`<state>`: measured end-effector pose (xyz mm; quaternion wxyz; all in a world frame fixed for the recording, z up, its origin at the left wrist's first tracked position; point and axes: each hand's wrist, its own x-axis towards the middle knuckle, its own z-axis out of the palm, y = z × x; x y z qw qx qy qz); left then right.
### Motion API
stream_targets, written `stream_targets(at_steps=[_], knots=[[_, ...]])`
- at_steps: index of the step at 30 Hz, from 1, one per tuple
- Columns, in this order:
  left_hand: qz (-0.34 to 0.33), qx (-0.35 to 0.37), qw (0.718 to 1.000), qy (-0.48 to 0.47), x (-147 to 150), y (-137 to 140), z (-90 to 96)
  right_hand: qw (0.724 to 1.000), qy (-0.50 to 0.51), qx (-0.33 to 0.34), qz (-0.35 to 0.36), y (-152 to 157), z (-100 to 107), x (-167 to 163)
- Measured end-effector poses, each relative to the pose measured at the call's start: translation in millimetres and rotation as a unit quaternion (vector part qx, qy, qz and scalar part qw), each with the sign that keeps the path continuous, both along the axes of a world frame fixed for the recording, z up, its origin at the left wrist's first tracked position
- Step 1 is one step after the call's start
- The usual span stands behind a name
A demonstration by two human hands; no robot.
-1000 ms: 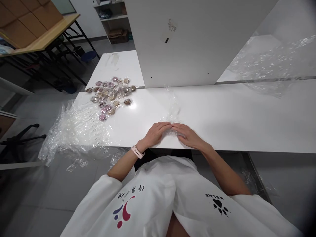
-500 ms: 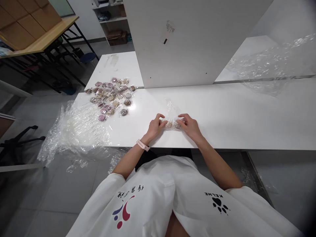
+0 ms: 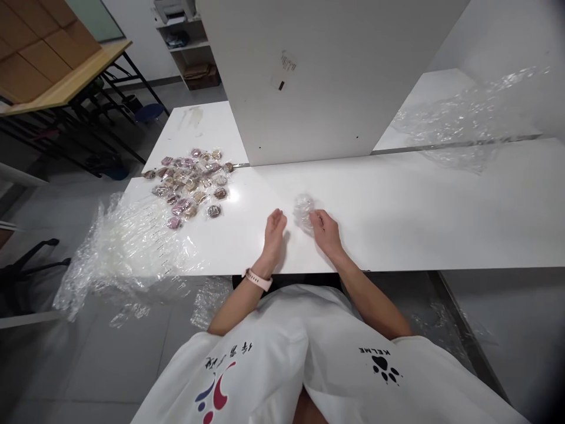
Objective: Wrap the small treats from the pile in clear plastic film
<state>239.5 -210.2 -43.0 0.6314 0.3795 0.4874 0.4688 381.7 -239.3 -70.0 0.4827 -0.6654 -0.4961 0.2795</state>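
Note:
My right hand (image 3: pixel 326 229) is closed on a crumpled piece of clear bubble wrap (image 3: pixel 303 206) at the middle of the white table (image 3: pixel 397 218). Its thumb and fingers pinch the near right edge, and whatever may be inside cannot be made out. To the left, apart from the wrap, my left hand (image 3: pixel 275 227) is held on edge over the table, fingers loosely stretched, with nothing visible in it. A pale pink band (image 3: pixel 258 279) circles that wrist. Farther left lies a pile of small clear-wrapped pieces (image 3: pixel 189 182), purple, brown and tan.
Clear bubble wrap sheets (image 3: pixel 136 235) spread over the table's left end and hang past its front edge. A tall white panel (image 3: pixel 326 82) stands behind my hands. More clear plastic (image 3: pixel 477 118) lies at the back right.
My left hand has let go of the wrapped bundle and moved left. My right hand now holds the wrap alone, turned and bunched differently. The view has shifted slightly.

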Motion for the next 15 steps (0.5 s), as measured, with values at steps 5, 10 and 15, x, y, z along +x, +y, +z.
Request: stream_targets(at_steps=[5,10,15], knots=[[-0.084,-0.013,0.991,-0.108,17,-26,3.8,0.962,0.240,-0.078,0.101,-15,12,-12],[-0.137,-0.011,0.984,-0.116,27,-32,10.6,0.995,0.091,0.030,-0.021,-38,26,13],[-0.245,0.118,0.947,0.170,38,-45,4.3,0.968,0.198,-0.061,0.143,-66,21,34]])
